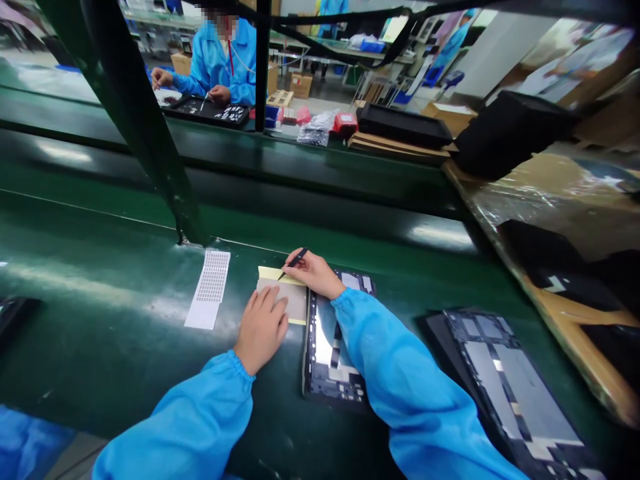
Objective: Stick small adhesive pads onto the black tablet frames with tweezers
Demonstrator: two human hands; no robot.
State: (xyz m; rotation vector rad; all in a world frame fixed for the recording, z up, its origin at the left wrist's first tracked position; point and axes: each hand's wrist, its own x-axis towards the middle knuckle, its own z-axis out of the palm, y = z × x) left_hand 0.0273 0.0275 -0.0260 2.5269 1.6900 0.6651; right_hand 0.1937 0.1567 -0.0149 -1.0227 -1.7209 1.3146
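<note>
My right hand (pixel 314 272) is closed around dark tweezers (pixel 294 263), their tip pointing down at the upper part of a sheet with a beige face and yellow edges (pixel 296 298). Flat on the left side of that sheet lies my left hand (pixel 262 327), fingers stretched out. Beneath my right wrist and forearm is a tablet-like device frame (pixel 320 360) with a shiny panel and a dark ribbon strip; my sleeve hides part of it. A white label sheet printed with rows of small dark marks (pixel 213 280) rests to the left of my left hand.
Another opened device frame (pixel 520 393) lies on a dark piece at the right. A green post (pixel 150 147) rises from the green bench (pixel 100 373). Across the bench, a person in blue (pixel 225 60) works over a black tray (pixel 207 111). Black trays (pixel 515 133) are stacked at the right.
</note>
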